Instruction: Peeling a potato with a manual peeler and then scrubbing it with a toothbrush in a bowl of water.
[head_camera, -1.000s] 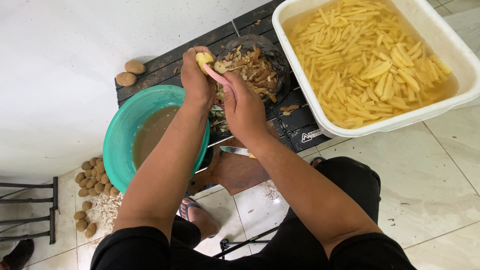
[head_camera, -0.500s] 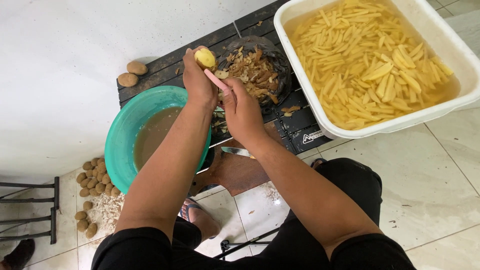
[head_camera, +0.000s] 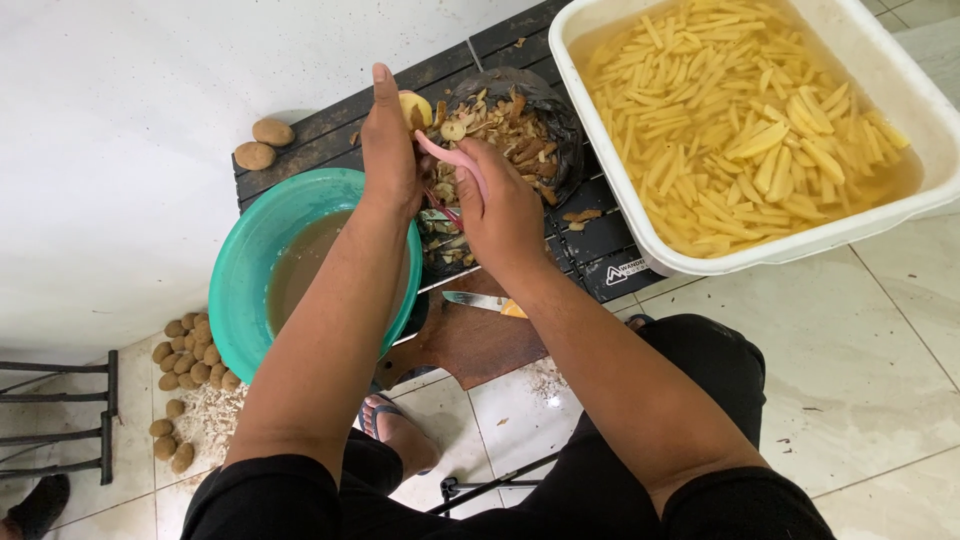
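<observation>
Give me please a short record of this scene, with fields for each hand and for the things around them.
left hand: holds a partly peeled potato
right hand: holds a pink peeler against the potato
under the hands: black bag of peelings
near left: teal bowl of murky water
near right: white tub of cut potato strips in water
below the hands: wooden board with a knife
floor, left: heap of unpeeled potatoes
</observation>
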